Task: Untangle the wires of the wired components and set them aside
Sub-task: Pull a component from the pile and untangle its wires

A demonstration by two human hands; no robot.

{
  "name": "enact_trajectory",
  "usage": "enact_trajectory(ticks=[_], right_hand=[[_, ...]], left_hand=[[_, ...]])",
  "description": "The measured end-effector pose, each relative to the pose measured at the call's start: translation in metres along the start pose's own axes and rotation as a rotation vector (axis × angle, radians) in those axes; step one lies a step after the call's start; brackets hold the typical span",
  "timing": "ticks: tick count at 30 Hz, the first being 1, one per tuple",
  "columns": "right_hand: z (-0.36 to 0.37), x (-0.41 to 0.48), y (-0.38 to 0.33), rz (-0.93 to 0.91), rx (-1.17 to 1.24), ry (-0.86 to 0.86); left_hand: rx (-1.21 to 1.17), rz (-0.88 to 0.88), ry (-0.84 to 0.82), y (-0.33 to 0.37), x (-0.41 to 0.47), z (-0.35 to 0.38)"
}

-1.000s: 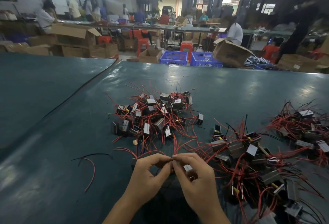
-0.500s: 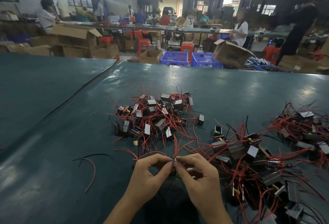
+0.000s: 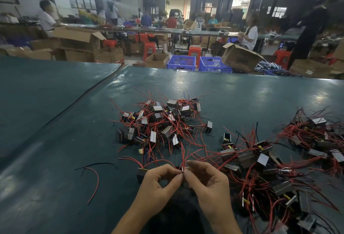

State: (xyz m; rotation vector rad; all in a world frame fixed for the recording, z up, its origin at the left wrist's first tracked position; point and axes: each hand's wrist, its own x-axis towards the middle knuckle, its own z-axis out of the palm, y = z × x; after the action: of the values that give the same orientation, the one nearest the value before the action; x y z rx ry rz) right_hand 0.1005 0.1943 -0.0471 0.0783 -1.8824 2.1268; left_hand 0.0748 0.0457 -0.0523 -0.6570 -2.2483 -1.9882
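Wires (image 3: pixel 184 157), red ones, are fanning up from the spot where both hands are meeting at the near edge of the desk (image 3: pixel 55 140). Little is changing over the last second. The fingertips are staying pressed on the same strands, and the pale-faced part seen under the right hand a second ago is now hiding behind the fingers. I judge that the knot is not yet giving way, so nothing is ready for setting aside.

The left hand (image 3: pixel 158 183) is pinching the strands between thumb and forefinger, with its other fingers curled. The right hand (image 3: pixel 208 183) is pinching them from the opposite side, tip to tip.

A dark block (image 3: pixel 141 173) is lying just beside the left hand. Farther right a tangle (image 3: pixel 260 168) is trailing towards the hands, and beyond it a heap (image 3: pixel 160 122) is waiting.
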Motion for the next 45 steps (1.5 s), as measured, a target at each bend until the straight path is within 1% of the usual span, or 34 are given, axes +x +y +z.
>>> enact_trajectory(ticks=[2, 5, 8, 10, 13, 19, 24, 28, 31, 35, 39, 42, 45], right_hand=[[0.000, -0.001, 0.001, -0.011, -0.032, 0.012], [-0.002, -0.001, 0.002, -0.067, -0.149, 0.014], [-0.003, 0.001, 0.003, -0.208, -0.325, -0.011], [-0.003, 0.002, 0.003, -0.257, -0.381, -0.019], [-0.005, 0.002, 0.004, -0.244, -0.383, -0.014], [-0.006, 0.002, 0.004, -0.139, -0.343, -0.060], [-0.010, 0.004, 0.005, -0.177, -0.417, -0.080], [-0.010, 0.005, 0.006, -0.163, -0.447, -0.090], [-0.010, 0.005, 0.005, -0.168, -0.442, -0.110], [-0.011, 0.004, 0.005, -0.354, -0.514, -0.101], [-0.010, 0.005, 0.003, -0.449, -0.525, -0.095], [-0.011, 0.005, 0.001, -0.445, -0.505, -0.118], [-0.013, 0.005, 0.000, -0.334, -0.476, -0.151]], left_hand=[[-0.026, -0.008, -0.020, 0.000, 0.000, 0.001], [-0.042, -0.017, -0.015, -0.002, 0.000, 0.003], [-0.028, -0.013, 0.009, -0.003, 0.000, 0.004], [-0.016, 0.000, 0.016, -0.002, 0.000, 0.003], [-0.018, 0.005, 0.021, -0.002, 0.000, 0.002], [0.026, 0.041, 0.029, -0.005, 0.000, 0.003], [0.121, 0.121, 0.052, -0.006, 0.000, 0.000], [0.150, 0.129, 0.055, -0.006, 0.001, 0.000], [0.127, 0.087, 0.030, -0.005, 0.001, -0.002], [-0.005, -0.017, -0.008, -0.002, 0.002, -0.002], [-0.014, -0.017, -0.043, -0.001, 0.002, -0.003], [-0.047, -0.048, -0.107, 0.000, 0.003, -0.004], [-0.079, -0.101, -0.177, -0.001, 0.004, -0.008]])
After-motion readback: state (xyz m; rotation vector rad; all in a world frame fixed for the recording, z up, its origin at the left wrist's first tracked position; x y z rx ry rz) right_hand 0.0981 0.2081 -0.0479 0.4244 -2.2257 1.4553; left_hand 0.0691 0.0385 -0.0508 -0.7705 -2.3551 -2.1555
